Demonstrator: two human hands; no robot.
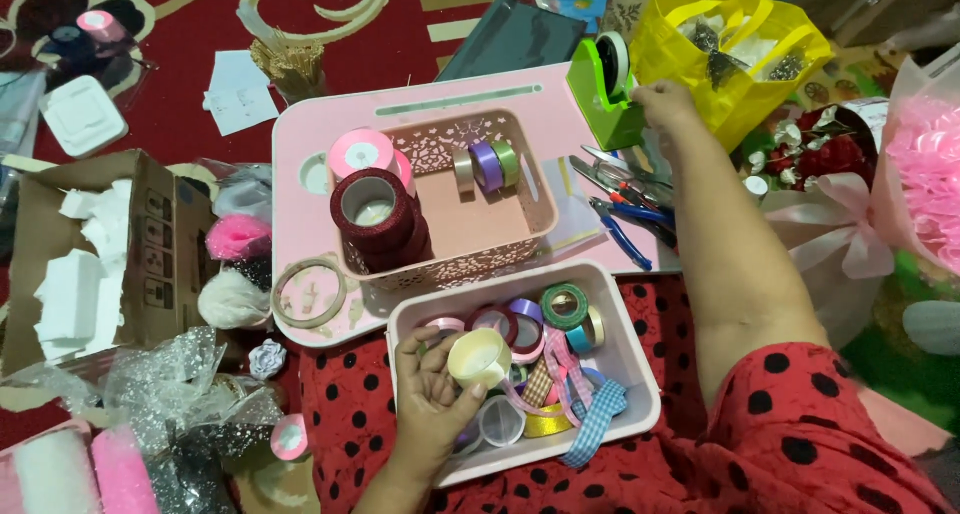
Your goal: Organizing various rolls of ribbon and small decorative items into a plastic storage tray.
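Craft station, seated worker, two hands engaged.
Left hand (432, 394) fingers curled around cream-coloured ribbon roll (478, 357), lifted clear over white plastic tub (640, 389) of assorted ribbons; right hand (665, 104) rests fingers on green tape dispenser (603, 94) atop pink lap table (300, 134), grip indiscernible.

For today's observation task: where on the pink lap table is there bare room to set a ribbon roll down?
Free: the pink basket's floor right of the dark glitter rolls, below three small rolls; also the pink table's far-left corner. Crowded: the white tray, and beside the pliers.
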